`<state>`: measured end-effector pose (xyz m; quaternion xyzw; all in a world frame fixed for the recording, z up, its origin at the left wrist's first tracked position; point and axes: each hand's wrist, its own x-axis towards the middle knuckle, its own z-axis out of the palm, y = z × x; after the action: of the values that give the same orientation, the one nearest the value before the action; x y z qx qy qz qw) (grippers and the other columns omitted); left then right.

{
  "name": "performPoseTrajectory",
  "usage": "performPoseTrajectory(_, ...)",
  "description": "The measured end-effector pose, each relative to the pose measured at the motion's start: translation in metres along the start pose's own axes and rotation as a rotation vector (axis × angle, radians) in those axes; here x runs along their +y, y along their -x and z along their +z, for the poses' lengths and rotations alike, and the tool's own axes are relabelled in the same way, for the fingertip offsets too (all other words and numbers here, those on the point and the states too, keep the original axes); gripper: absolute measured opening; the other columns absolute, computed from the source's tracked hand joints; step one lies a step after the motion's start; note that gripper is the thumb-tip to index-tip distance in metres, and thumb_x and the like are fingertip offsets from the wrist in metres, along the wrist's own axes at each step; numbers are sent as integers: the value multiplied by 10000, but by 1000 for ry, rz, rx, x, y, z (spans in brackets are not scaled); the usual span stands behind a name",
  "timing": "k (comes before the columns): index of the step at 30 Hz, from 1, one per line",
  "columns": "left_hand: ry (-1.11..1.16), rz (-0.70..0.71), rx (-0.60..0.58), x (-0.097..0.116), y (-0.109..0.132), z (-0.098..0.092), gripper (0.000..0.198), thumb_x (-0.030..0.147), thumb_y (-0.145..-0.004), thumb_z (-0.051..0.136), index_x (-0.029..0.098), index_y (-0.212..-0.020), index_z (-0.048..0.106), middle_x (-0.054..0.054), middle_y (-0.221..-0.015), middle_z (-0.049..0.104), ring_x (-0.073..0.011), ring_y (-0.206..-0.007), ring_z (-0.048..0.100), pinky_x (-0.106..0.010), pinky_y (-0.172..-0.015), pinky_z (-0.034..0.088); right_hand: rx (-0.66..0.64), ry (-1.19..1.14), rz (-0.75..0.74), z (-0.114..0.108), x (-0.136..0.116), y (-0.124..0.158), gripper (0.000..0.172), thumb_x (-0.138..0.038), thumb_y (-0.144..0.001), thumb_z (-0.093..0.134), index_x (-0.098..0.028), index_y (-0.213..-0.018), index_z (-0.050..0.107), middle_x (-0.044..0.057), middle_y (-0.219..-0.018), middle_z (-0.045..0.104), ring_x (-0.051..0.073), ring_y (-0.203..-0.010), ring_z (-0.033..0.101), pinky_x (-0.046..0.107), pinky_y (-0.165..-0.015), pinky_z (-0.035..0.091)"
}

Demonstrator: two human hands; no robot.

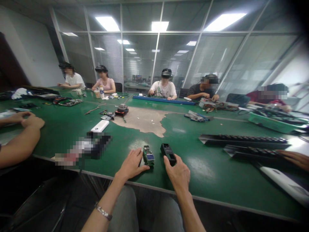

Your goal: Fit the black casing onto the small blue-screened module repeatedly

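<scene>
On the green table just in front of me lies a green circuit board (148, 156) with a small bluish screen. My left hand (133, 163) rests at its left side, thumb and fingers apart, with the thumb near the board's lower end. To the right, my right hand (177, 170) has its thumb and fingers around the lower end of a black plastic housing (167, 150) with openings in its face. The housing is tilted slightly. A gap of bare table separates it from the board.
A white power bank (100, 126) and a black device (122, 110) lie ahead left. Long black metal strips (243, 140) and a green basket (272, 124) stand right. A person's arms (24, 138) rest at left; several people sit across the table (183, 154).
</scene>
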<state>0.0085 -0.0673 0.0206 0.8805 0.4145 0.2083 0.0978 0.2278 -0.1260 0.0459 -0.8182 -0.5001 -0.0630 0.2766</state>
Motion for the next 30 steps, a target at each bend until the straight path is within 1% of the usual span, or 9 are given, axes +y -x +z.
performPoseTrajectory(5,-14,0,-7,1,0,-1,828,704,-826,464,173,-1444,319,-154,-1508,323,-294,-1397,290,-485,-1154,205,-18,11,9,11,7,7,494,-530,-852,481,-152,-1152,589,122,-882,697,276,-879,646,385,-865,379)
performPoseTrajectory(9,-24,4,-4,0,-1,1,843,719,-821,452,193,-1461,290,-147,-1508,327,-296,-1393,296,-499,-1148,205,5,-13,-19,18,10,12,498,-526,-854,486,-147,-1164,579,143,-971,687,284,-962,628,404,-900,362)
performPoseTrajectory(11,-30,5,-8,0,-2,1,871,735,-810,448,186,-1466,280,-151,-1510,321,-296,-1395,291,-499,-1149,200,33,-23,-47,20,12,14,579,-536,-841,509,-113,-1235,534,171,-1076,662,298,-1030,601,410,-923,352)
performPoseTrajectory(14,-37,5,-19,0,-2,1,910,758,-796,438,166,-1468,275,-161,-1512,313,-297,-1398,284,-490,-1153,193,73,-31,-79,24,16,16,795,-571,-808,544,-33,-1372,386,225,-1235,582,326,-1121,549,417,-958,337)
performPoseTrajectory(16,-41,4,-22,1,-2,0,908,759,-800,429,163,-1468,275,-159,-1512,313,-293,-1399,283,-485,-1154,191,75,-44,-84,25,18,16,853,-592,-805,535,-16,-1402,336,239,-1274,552,335,-1142,533,423,-971,329)
performPoseTrajectory(22,-50,2,-11,3,-1,0,870,746,-816,419,188,-1467,276,-144,-1517,311,-285,-1399,287,-481,-1152,195,57,-78,-75,27,21,16,794,-607,-798,535,-44,-1348,427,221,-1209,596,334,-1121,543,434,-979,316)
performPoseTrajectory(27,-41,2,-3,3,0,0,841,727,-817,448,213,-1462,283,-133,-1514,319,-283,-1397,291,-488,-1151,194,5,-106,-39,20,17,13,569,-546,-825,516,-108,-1185,571,171,-1077,660,317,-1044,584,417,-926,348)
performPoseTrajectory(30,-32,6,-1,4,0,0,828,706,-813,486,232,-1461,280,-129,-1511,326,-287,-1394,298,-501,-1144,207,-23,-188,-22,10,7,9,522,-546,-829,505,-145,-1150,598,130,-1009,683,293,-951,620,374,-865,387)
